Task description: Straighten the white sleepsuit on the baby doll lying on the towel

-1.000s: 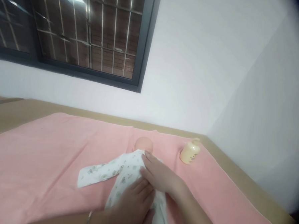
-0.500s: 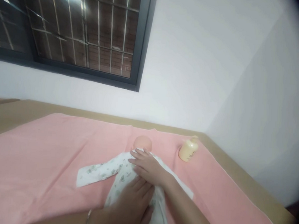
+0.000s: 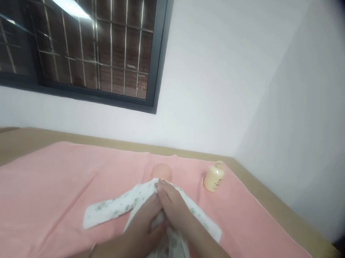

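A doll point(image 3: 161, 171) lies on its back, dressed in a white long-sleeved garment point(image 3: 108, 211) with a small pale green print. Only the top of its bare head shows past the collar. Over its chest my left hand point(image 3: 146, 220) and my right hand point(image 3: 174, 206) meet, palms turned inward. My right fingers are stretched out and close together, lying against the left fingertips. The left thumb stands apart from its fingers, which are partly covered by the right hand and somewhat blurred. Nothing shows held in either hand.
A pink cloth point(image 3: 59, 184) spreads under the doll over a wood-coloured surface point(image 3: 262, 187). A cream pump bottle point(image 3: 214, 179) stands on the cloth to the right of the head. Behind are a white wall point(image 3: 215, 77) and a dark-framed window point(image 3: 156, 66) with bars.
My right hand was spread flat on the upper chest; its fingers have drawn together. My left hand has moved up from below to meet it. The view has tilted up slightly.
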Action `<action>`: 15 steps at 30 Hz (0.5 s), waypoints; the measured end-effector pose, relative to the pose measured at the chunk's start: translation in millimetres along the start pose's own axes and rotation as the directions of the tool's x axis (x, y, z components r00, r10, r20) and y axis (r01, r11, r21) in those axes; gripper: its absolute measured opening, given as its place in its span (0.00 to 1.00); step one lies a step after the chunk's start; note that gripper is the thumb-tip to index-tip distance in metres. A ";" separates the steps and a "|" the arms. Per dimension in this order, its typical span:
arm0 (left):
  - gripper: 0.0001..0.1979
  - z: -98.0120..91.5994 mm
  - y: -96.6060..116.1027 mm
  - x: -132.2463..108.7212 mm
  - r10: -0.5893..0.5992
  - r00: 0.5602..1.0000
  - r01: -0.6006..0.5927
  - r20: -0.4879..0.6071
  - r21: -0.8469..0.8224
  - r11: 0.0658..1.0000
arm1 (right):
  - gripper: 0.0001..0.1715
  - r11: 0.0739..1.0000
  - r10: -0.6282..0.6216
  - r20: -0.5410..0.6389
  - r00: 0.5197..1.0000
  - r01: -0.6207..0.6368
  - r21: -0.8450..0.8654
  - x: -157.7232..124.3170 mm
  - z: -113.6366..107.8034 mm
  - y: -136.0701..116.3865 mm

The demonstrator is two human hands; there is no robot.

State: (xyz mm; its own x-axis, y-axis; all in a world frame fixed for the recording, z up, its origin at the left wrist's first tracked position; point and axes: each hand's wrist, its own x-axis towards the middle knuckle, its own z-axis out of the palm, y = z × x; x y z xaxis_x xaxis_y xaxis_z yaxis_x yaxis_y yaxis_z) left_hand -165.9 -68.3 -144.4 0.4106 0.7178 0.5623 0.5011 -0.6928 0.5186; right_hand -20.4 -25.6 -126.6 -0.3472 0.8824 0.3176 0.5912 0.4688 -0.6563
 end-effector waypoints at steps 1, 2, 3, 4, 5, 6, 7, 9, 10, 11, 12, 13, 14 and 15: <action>0.25 1.2 -7.5 1.1 -0.035 0.999 0.035 -0.004 0.031 0.999 | 0.29 0.999 0.029 -0.042 0.999 -0.030 -0.014 0.7 -0.8 0.6; 0.26 2.4 -15.6 2.5 -0.086 0.996 0.087 -0.011 0.072 0.994 | 0.29 0.997 0.054 -0.073 0.996 -0.058 -0.053 1.4 -1.8 1.7; 0.26 3.3 -23.7 4.2 -0.158 0.987 0.161 -0.033 0.120 0.980 | 0.30 0.990 0.074 -0.079 0.994 -0.083 -0.115 1.9 -2.7 3.0; 0.26 3.8 -30.9 6.8 -0.237 0.970 0.242 -0.052 0.165 0.956 | 0.30 0.977 0.087 -0.059 0.994 -0.097 -0.191 2.0 -3.3 4.4; 0.26 3.6 -36.6 10.3 -0.306 0.950 0.313 -0.066 0.203 0.928 | 0.30 0.958 0.095 -0.025 0.995 -0.098 -0.270 1.6 -3.2 5.5; 0.25 2.6 -40.5 14.8 -0.365 0.928 0.371 -0.070 0.232 0.899 | 0.30 0.934 0.099 0.011 0.995 -0.089 -0.345 1.1 -2.3 6.3; 0.23 1.0 -42.6 20.3 -0.416 0.907 0.418 -0.062 0.258 0.871 | 0.31 0.910 0.104 0.033 0.994 -0.081 -0.408 0.6 -0.7 6.8; 0.20 -3.7 -42.6 33.3 -0.510 0.860 0.495 -0.028 0.295 0.817 | 0.33 0.864 0.121 0.015 0.993 -0.098 -0.493 0.8 3.9 7.1; 0.19 -6.1 -41.9 40.2 -0.559 0.829 0.533 -0.007 0.311 0.787 | 0.35 0.847 0.134 -0.009 0.991 -0.120 -0.518 2.1 6.2 7.3; 0.19 -8.2 -41.5 47.1 -0.611 0.792 0.574 0.016 0.324 0.752 | 0.37 0.835 0.154 -0.030 0.988 -0.147 -0.530 4.3 8.0 7.9; 0.20 -9.6 -41.9 53.6 -0.658 0.752 0.610 0.044 0.334 0.719 | 0.39 0.830 0.182 -0.039 0.983 -0.175 -0.530 7.3 9.2 9.1; 0.22 -10.3 -43.4 59.5 -0.696 0.714 0.638 0.072 0.341 0.690 | 0.40 0.830 0.217 -0.037 0.975 -0.204 -0.519 11.0 9.6 11.0; 0.23 -10.1 -46.1 64.7 -0.725 0.681 0.660 0.099 0.347 0.667 | 0.42 0.835 0.257 -0.023 0.966 -0.234 -0.499 15.2 9.2 13.6; 0.24 -9.3 -49.8 69.1 -0.745 0.657 0.674 0.118 0.352 0.650 | 0.44 0.841 0.298 0.002 0.954 -0.262 -0.473 19.7 8.2 17.0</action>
State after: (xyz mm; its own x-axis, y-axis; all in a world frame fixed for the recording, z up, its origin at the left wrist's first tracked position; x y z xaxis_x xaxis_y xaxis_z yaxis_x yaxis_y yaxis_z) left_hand -169.6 15.1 -125.4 -0.0138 0.9956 -0.0931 0.8704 0.0578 0.4890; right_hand -23.1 -0.5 -137.2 -0.1561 0.9820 0.1061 0.9327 0.1819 -0.3114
